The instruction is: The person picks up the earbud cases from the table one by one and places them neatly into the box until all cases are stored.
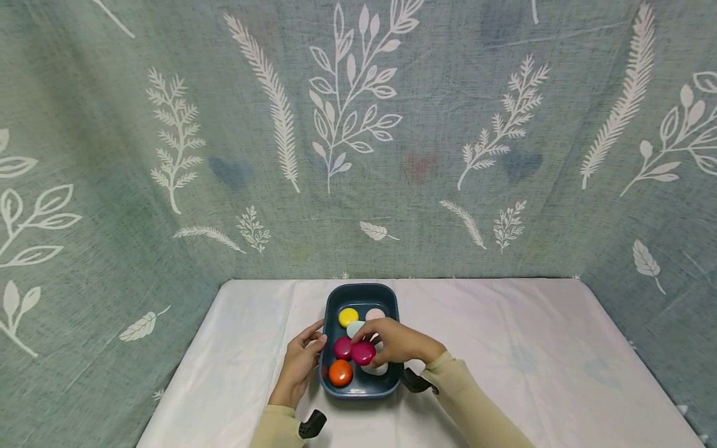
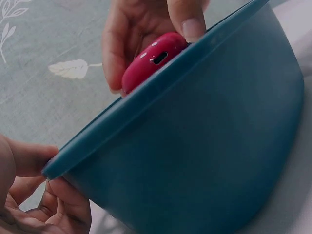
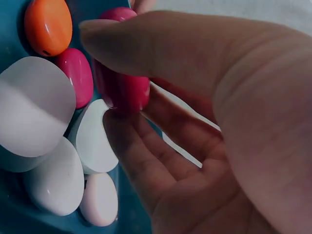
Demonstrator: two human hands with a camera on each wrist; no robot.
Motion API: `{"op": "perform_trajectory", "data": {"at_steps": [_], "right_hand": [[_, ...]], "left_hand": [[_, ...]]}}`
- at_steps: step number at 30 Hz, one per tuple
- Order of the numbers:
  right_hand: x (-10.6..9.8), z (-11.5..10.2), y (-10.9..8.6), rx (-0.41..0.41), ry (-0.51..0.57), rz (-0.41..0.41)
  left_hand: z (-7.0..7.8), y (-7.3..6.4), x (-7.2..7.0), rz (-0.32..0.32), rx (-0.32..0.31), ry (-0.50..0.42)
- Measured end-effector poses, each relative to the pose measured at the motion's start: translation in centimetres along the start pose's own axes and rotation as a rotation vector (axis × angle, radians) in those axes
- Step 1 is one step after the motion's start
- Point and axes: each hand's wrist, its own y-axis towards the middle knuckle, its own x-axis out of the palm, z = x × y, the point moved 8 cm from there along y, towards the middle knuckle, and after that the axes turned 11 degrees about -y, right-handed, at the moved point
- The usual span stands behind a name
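My right hand (image 1: 399, 341) pinches a glossy magenta rounded piece (image 1: 364, 353) between thumb and fingers, over a dark blue tub (image 1: 361, 394). In the left wrist view, the held magenta piece (image 2: 155, 59) shows a small dark slot in its edge, level with the tub's rim. My left hand (image 1: 299, 361) grips the tub's left rim, thumb on top and fingers below. Inside the tub lie another magenta piece (image 3: 78, 77), an orange piece (image 3: 48, 27), a yellow piece (image 1: 348, 317), a pale pink piece (image 3: 100, 200) and several white or pale ones (image 3: 36, 107).
The tub stands on a white cloth-covered table (image 1: 493, 348). A grey-green leaf-patterned curtain (image 1: 358, 236) hangs behind the table and along both sides. Black straps with mounts (image 1: 312, 424) sit at both wrists.
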Motion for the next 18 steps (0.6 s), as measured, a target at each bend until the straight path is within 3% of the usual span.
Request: {"op": "perform_trajectory", "data": {"at_steps": [11, 18], "right_hand": [[1.2, 0.2, 0.5, 0.062, -0.038, -0.129], [1.4, 0.1, 0.5, 0.057, -0.068, -0.153]], "left_hand": [[0.2, -0.4, 0.2, -0.009, 0.000, -0.003], [0.1, -0.3, 0.3, -0.004, -0.003, 0.001]]}}
